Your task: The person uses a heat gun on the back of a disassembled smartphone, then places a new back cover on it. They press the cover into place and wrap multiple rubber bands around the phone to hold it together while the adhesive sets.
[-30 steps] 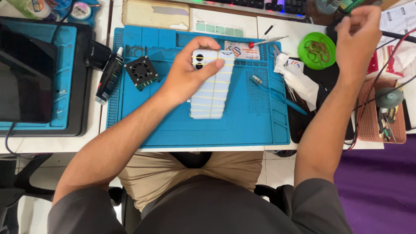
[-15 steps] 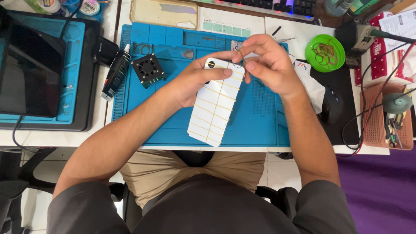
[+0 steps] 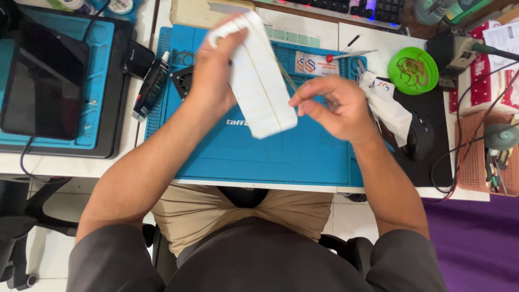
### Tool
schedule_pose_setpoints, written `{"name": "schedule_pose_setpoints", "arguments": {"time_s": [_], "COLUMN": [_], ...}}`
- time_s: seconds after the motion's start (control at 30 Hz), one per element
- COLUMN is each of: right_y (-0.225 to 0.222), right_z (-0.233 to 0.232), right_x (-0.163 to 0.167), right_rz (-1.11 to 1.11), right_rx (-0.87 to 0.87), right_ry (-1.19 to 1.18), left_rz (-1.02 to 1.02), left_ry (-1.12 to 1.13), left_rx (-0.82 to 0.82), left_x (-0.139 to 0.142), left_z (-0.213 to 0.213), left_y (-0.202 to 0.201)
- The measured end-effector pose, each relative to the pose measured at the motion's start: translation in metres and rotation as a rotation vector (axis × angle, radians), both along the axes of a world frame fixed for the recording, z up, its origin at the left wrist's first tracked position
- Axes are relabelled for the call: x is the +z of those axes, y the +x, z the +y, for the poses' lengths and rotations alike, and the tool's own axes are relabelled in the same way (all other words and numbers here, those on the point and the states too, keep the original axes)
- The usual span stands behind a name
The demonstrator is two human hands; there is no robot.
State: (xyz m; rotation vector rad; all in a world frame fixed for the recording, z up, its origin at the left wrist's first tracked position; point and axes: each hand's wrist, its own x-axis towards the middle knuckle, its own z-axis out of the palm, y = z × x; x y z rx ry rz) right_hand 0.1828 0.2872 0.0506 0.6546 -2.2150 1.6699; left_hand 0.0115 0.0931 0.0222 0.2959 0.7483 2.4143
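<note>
Over the blue mat, mid-desk: left hand clamps the white label sheet by its top end, sheet raised off the mat. Right hand sits at its right edge, fingertips pinched narrow, apparently on a thin strip. Best peel slowly, sheet held taut, pulling at a low angle.

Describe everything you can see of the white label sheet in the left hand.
The white label sheet is a long, narrow strip of paper, ruled into small rectangular labels, though that grid is faint here. It is raised above the blue work mat, tilted, its lower end pointing toward the person. The left hand grips its upper end, where it curls over. The right hand is beside its lower edge, fingertips pinched; contact cannot be told.
</note>
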Motion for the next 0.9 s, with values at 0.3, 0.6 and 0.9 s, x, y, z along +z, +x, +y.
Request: {"name": "schedule_pose_setpoints", "arguments": {"time_s": [0.3, 0.6, 0.9], "right_y": [-0.007, -0.025, -0.019], "right_z": [-0.013, -0.003, -0.002], "right_x": [-0.021, -0.054, -0.014], "right_rz": [-0.085, -0.093, -0.113], "right_rx": [-0.107, -0.250, 0.062], "right_ry": [-0.122, -0.069, -0.068], "left_rz": [0.000, 0.012, 0.057], "left_ry": [0.139, 0.127, 0.132], "left_rx": [0.215, 0.018, 0.065], "left_x": [0.011, 0.006, 0.000], "left_z": [-0.034, -0.015, -0.018], "left_y": [-0.030, -0.006, -0.011]}}
